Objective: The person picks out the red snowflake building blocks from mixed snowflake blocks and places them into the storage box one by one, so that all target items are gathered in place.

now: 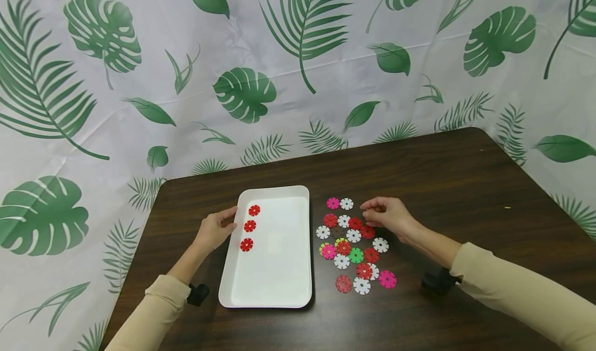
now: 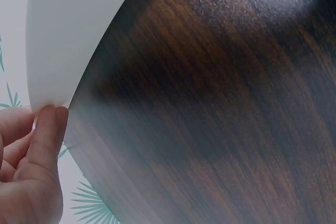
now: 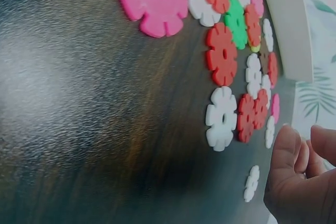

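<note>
Tray (image 1: 279, 276) on dk tbl (image 1: 447, 180), leafy bkdrp (image 1: 298, 103) behind.

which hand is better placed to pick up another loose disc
Likely the right hand: it is beside the loose discs, with none visibly held, while the left hand grips the tray.

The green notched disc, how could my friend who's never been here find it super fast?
On the dark table, find the big white tray. Just to its right in the head view, notched discs lie scattered. Around the middle of them, with red discs at its upper left and right, is the green notched disc, the only bright green one there.
</note>
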Available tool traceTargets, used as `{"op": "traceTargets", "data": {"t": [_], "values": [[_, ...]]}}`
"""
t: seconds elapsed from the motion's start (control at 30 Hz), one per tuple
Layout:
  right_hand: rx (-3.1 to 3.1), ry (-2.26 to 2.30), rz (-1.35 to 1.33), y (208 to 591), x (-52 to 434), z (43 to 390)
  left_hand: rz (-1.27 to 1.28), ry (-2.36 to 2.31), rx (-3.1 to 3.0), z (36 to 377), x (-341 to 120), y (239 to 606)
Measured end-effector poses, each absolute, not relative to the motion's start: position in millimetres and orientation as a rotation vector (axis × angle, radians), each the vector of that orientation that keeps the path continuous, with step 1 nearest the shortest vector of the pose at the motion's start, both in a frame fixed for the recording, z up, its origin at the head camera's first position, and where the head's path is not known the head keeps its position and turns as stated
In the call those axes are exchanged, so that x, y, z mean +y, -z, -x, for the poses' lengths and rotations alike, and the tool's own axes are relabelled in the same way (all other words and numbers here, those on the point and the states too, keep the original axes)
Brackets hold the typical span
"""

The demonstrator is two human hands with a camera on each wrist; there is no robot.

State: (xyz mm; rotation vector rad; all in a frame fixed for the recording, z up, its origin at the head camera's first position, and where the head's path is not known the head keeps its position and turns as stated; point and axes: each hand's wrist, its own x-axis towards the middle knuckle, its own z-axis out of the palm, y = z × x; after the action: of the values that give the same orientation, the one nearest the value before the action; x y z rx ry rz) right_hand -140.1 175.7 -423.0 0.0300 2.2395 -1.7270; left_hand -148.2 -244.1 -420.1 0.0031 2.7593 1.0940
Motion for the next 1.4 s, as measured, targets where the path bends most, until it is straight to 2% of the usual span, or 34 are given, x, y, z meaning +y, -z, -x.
{"op": "traceTargets", "data": {"t": [1.4], "values": [[2.547, 1.429, 0.12, 444, 164, 143, 0.037, -1.122, 2.758, 147, -243, 422]]}}
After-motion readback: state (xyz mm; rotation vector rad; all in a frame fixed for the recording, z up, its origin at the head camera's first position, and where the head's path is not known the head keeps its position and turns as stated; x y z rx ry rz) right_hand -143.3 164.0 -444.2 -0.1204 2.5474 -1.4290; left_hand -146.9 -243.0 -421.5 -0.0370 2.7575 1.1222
